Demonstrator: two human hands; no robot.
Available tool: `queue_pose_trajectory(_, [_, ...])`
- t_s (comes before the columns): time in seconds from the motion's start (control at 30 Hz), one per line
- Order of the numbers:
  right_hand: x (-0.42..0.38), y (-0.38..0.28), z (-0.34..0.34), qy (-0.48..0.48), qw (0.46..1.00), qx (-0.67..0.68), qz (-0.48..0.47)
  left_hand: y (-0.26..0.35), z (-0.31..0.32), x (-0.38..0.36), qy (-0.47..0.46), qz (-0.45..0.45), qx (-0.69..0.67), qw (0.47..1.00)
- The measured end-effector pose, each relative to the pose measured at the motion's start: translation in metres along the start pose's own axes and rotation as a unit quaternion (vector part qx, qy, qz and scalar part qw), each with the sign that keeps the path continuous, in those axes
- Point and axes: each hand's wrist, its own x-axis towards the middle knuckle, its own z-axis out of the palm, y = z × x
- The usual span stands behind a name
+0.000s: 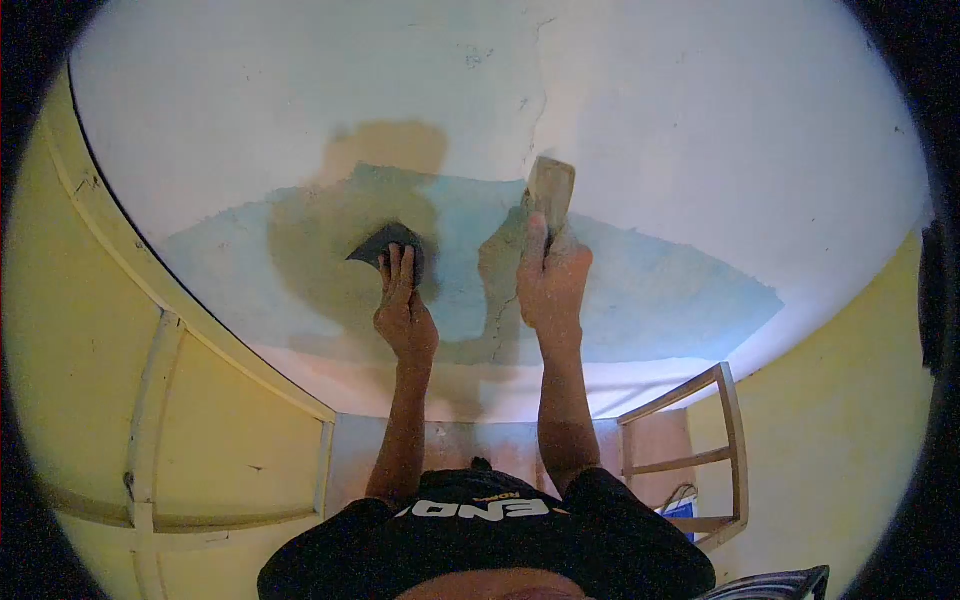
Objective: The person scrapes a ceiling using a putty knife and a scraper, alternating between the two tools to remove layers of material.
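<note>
A thin, dark, flat sheet sits in the grip of the left hand, fingers extended, over a teal patch on the pale surface. The right hand clasps a beige rectangular block, near a hairline crack.

A thin, dark sheet is in front of the blue patch, with a pointy corner sticking out left. A tan block stands nearly upright at the patch's rough top edge.
</note>
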Motion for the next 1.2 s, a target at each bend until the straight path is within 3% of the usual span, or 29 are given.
queue_pose_trajectory(0.13, [0.015,0.002,-0.002,0.025,0.998,-0.004,-0.049,0.003,0.001,0.000,-0.005,-0.009,0.025,1.000])
queue_pose_trajectory(0.23, [0.019,-0.003,-0.001,-0.011,1.000,-0.002,-0.010,0.003,0.001,-0.001,-0.006,-0.010,0.024,1.000])
queue_pose_trajectory(0.53, [0.020,0.000,0.006,0.020,0.998,0.019,-0.054,0.001,0.002,-0.002,-0.009,-0.019,0.016,1.000])
queue_pose_trajectory(0.63, [0.016,0.005,0.009,0.008,0.999,0.049,0.017,0.001,0.004,-0.003,-0.011,-0.027,0.014,0.999])
queue_pose_trajectory(0.73, [0.020,0.003,0.008,0.028,0.999,0.028,-0.031,-0.005,0.009,-0.004,-0.006,-0.018,0.012,1.000])
queue_pose_trajectory(1.2, [0.012,-0.010,-0.001,-0.039,0.996,-0.082,0.004,-0.014,0.015,-0.009,-0.017,-0.041,-0.002,0.999])
